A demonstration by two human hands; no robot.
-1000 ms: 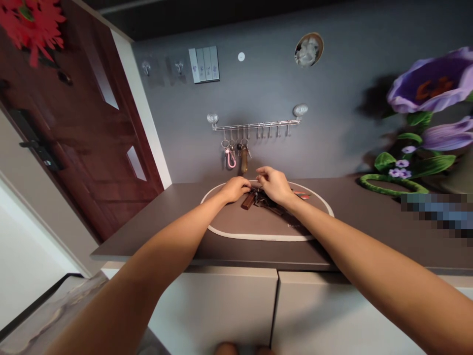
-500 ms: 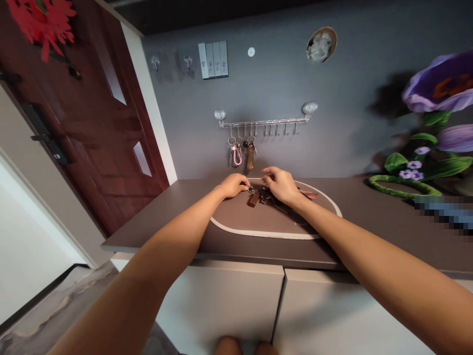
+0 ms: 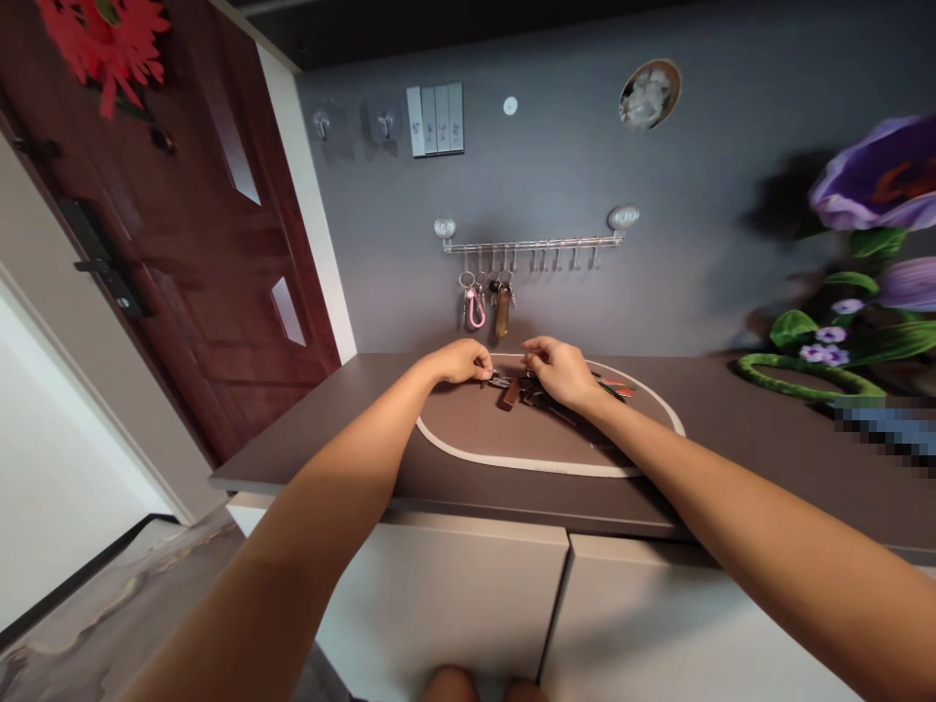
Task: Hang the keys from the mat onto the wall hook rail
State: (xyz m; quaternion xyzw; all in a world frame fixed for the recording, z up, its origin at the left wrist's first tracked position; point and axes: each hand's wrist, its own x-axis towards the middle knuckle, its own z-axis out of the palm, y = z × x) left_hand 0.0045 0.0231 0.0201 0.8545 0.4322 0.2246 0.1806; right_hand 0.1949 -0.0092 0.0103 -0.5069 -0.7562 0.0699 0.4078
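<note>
A pile of keys (image 3: 539,398) with dark tags lies on a brown oval mat (image 3: 483,439) with a pale rim. My left hand (image 3: 462,362) is closed at the pile's left side, thumb and forefinger pinching some small metal keys (image 3: 500,380). Over the right part of the pile is my right hand (image 3: 565,374), its fingers curled in a pinch at what looks like a metal key ring; the palm hides much of the bunch. A brown fob (image 3: 510,395) rests between the two hands. Red-tipped items (image 3: 621,392) stick out to the right of my right hand.
On the grey wall a clear hook rail (image 3: 533,244) carries keys with a pink loop (image 3: 476,310) and a brown holder (image 3: 502,312) at its left end. Purple artificial flowers (image 3: 870,195) stand at the right of the counter (image 3: 702,468). A dark red door (image 3: 197,253) is at left.
My left hand has drawn slightly left from the pile, and more of the metal keys shows between the hands. My right hand stays nearly in place. The whole view has shifted a little.
</note>
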